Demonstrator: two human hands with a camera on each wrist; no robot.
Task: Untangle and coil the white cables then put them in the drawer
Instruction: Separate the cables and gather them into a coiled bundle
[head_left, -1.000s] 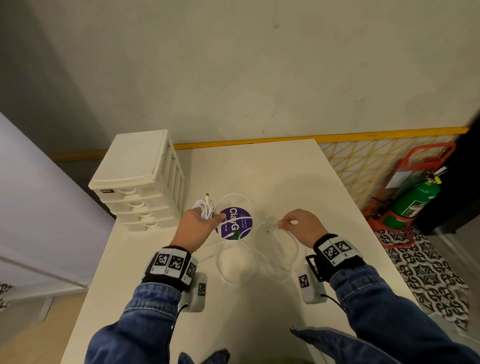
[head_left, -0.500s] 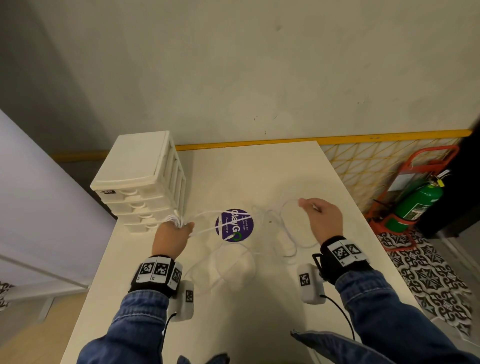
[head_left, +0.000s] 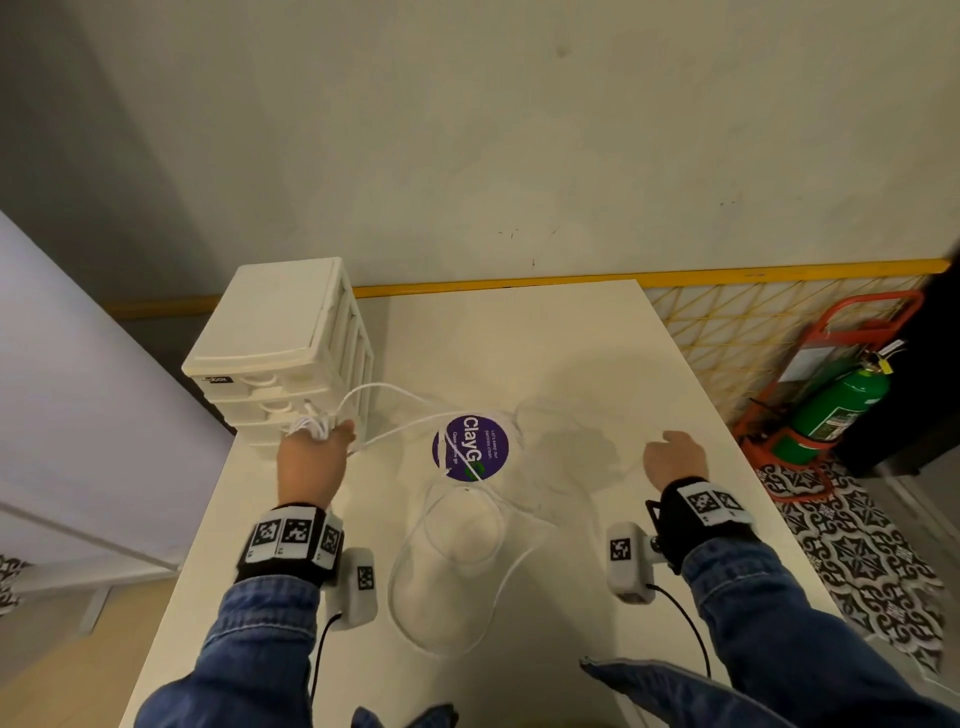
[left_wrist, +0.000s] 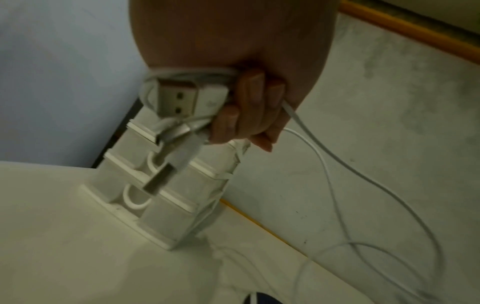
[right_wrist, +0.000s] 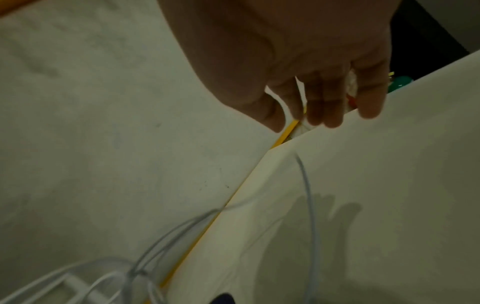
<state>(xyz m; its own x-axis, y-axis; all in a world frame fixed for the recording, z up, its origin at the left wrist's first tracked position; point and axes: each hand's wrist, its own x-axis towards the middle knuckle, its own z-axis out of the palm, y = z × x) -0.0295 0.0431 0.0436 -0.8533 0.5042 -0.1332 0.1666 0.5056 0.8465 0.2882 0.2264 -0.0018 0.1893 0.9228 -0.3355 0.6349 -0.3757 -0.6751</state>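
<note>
Head view: my left hand, left of the middle, grips a bunch of white cables by the drawers; loose loops lie on the table.

Left wrist view: my fingers curl round plugs.

Right wrist view: my right hand hangs loose, holding nothing.

The cables look light and floppy; I would grab near the plugs.

Perhaps an office corner: fire extinguisher, drawer unit, plain wall.

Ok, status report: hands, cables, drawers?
Left hand grips bunched white cables. Right hand open, holding nothing. Loose loops on table. Drawer unit closed.
</note>
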